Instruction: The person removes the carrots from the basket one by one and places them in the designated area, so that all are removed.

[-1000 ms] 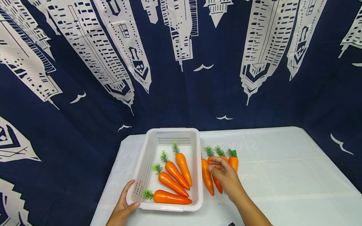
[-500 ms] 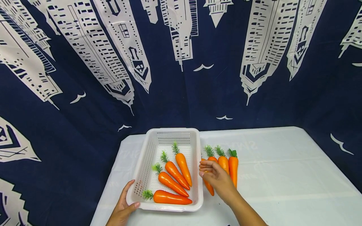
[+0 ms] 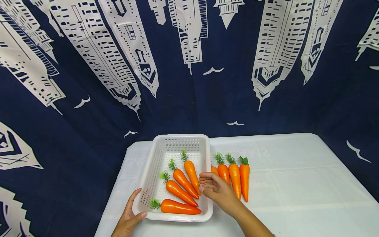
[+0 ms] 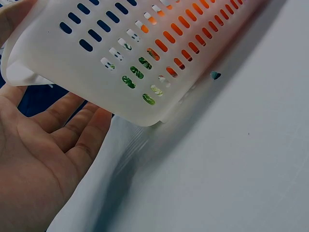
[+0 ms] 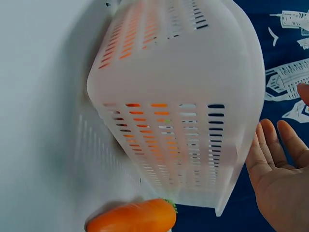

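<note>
A white perforated plastic basket (image 3: 145, 171) stands on the table, with several orange carrots (image 3: 177, 193) with green tops lying inside. My left hand (image 3: 128, 214) holds its near left corner, the thumb on the front rim and the fingers along the left side; the left wrist view shows those fingers (image 4: 89, 130) against the outside. Over the right rim hangs my right hand (image 3: 217, 191), fingers loosely bent and nothing in them. The right wrist view has this hand (image 5: 282, 183) beside the basket wall (image 5: 183, 67). Just right of the basket, more carrots (image 3: 235, 177) lie in a row, the leftmost mostly hidden.
A white cloth covers the table (image 3: 296, 171), its far edge meeting a dark blue curtain (image 3: 183, 105) printed with white buildings and birds. A small dark speck (image 4: 215, 75) lies by the basket's base in the left wrist view.
My right hand has moved left from above the row of carrots to over the basket's right rim. The basket, the carrots and my left hand have stayed in place.
</note>
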A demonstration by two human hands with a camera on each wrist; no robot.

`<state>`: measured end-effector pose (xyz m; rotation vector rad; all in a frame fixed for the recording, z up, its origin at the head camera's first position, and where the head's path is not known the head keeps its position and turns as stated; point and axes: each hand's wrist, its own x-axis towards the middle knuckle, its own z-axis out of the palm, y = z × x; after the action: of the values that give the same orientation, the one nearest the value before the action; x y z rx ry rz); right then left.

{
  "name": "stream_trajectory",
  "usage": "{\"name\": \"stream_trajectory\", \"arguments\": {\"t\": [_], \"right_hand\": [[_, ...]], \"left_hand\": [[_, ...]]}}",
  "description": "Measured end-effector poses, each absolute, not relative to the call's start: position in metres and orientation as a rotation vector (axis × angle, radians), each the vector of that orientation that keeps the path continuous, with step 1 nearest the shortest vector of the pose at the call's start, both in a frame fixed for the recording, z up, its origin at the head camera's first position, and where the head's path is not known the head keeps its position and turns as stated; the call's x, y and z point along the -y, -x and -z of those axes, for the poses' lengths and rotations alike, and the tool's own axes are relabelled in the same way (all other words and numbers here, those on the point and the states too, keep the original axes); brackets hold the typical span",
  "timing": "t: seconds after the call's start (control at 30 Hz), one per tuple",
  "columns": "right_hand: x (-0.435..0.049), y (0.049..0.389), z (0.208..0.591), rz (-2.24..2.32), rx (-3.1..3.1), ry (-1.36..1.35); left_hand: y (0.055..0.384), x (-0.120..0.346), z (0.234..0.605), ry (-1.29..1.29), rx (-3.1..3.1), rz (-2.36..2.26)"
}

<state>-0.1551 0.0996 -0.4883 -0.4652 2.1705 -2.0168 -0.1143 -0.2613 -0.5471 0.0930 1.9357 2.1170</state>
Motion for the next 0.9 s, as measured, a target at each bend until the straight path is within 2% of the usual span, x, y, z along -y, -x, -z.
{"name": "stream_trajectory", "arguments": {"t": [0.23, 0.5, 0.9], "right_hand": [[-0.090, 0.152, 0.487, 1.884, -2.198, 0.466], [-0.082, 0.150, 0.483, 1.752, -2.233, 0.648], [-0.072, 0.149, 0.476, 1.579, -2.237, 0.636]], "left_hand": [[0.114, 0.261, 0.547, -0.094, -1.926, -2.119], [0.115, 0.262, 0.547, -0.089, -1.920, -2.114], [0.114, 0.262, 0.547, -0.069, -1.922, -2.122]]}}
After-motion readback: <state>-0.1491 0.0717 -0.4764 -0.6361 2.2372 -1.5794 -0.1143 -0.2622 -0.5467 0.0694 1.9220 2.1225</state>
